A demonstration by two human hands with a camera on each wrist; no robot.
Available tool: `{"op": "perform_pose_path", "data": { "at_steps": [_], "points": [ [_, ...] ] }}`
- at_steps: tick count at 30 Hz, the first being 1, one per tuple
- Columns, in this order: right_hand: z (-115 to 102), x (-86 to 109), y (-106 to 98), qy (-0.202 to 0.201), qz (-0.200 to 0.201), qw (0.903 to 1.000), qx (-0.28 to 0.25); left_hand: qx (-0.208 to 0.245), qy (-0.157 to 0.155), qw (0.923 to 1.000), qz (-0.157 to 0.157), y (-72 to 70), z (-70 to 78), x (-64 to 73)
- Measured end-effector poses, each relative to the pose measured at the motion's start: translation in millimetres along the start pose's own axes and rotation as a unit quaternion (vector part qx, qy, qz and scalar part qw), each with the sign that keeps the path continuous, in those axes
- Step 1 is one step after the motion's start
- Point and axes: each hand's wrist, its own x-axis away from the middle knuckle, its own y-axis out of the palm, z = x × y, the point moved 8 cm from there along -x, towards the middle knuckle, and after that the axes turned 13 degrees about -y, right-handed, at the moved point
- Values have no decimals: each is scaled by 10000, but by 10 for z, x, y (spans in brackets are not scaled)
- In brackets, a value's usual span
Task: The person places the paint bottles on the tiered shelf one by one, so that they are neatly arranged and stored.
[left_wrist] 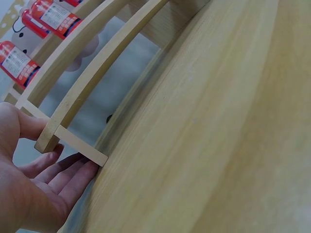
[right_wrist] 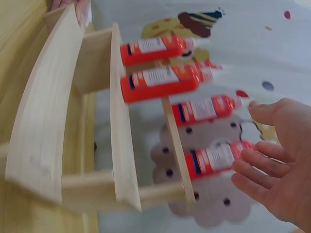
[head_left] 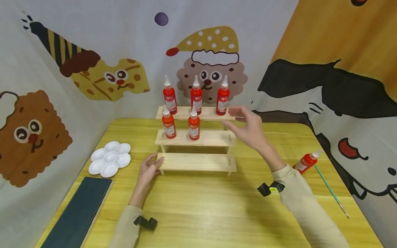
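A three-step wooden display stand (head_left: 195, 162) stands on the table. My left hand (head_left: 148, 170) grips the left end of its lowest step, thumb on the plank and the other fingers by the leg (left_wrist: 80, 145) in the left wrist view. Three red bottles with white nozzle caps line the top step; two more, the left bottle (head_left: 169, 126) and the middle bottle (head_left: 194, 127), are on the second step. Beside the rightmost top bottle (head_left: 222, 101) is my right hand (head_left: 248, 127), fingers apart and holding nothing. In the right wrist view, its fingertips (right_wrist: 243, 165) are near a bottle (right_wrist: 214, 159).
Another red bottle (head_left: 305, 162) lies tilted at the right, beside a teal-handled paintbrush (head_left: 332, 191). On the left are a white flower-shaped palette (head_left: 110, 157) and a dark rectangular board (head_left: 77, 213). A cartoon-printed cloth (head_left: 133, 20) hangs behind the table.
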Motion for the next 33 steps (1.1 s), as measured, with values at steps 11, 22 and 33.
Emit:
{"op": "perform_pose_path", "data": {
  "at_steps": [11,22,33],
  "points": [
    [274,351,-697,491,419,9959,629,-41,35,10000,2,-18,0,-30],
    [479,723,-1318,1465,581,9790,1291,52,70,10000,-2,5,-2,-15],
    [698,1239,-1735,2672,1020,9423,1741,42,49,10000,-24,0,-13,-31]
  ]
}}
